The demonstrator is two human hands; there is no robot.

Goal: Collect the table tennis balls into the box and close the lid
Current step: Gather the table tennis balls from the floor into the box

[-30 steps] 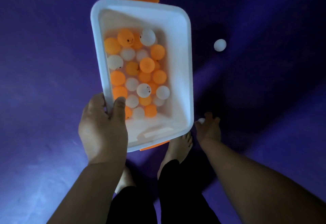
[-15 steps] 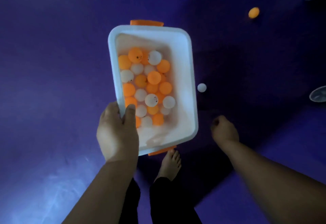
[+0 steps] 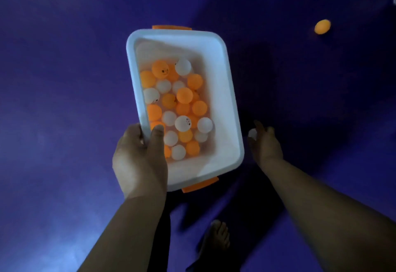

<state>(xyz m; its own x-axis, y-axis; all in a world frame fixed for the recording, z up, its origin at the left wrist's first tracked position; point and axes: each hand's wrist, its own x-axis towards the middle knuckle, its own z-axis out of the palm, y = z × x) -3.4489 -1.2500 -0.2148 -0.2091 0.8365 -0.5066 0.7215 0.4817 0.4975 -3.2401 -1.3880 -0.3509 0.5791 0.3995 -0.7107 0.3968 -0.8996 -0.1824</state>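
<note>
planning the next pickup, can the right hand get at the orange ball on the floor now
Probably not yet: the right hand holds a white ball, and the orange ball lies well beyond it.

The left forearm (image 3: 128, 229) and right forearm (image 3: 321, 203) are bare to the frame's edge, like the left hand (image 3: 139, 160) and right hand (image 3: 265, 149). Near-black trousers (image 3: 159, 246) cover the legs above one bare foot (image 3: 216, 237).

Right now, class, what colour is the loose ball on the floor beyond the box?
Orange; the table tennis ball beyond the box shows best in head view.
</note>
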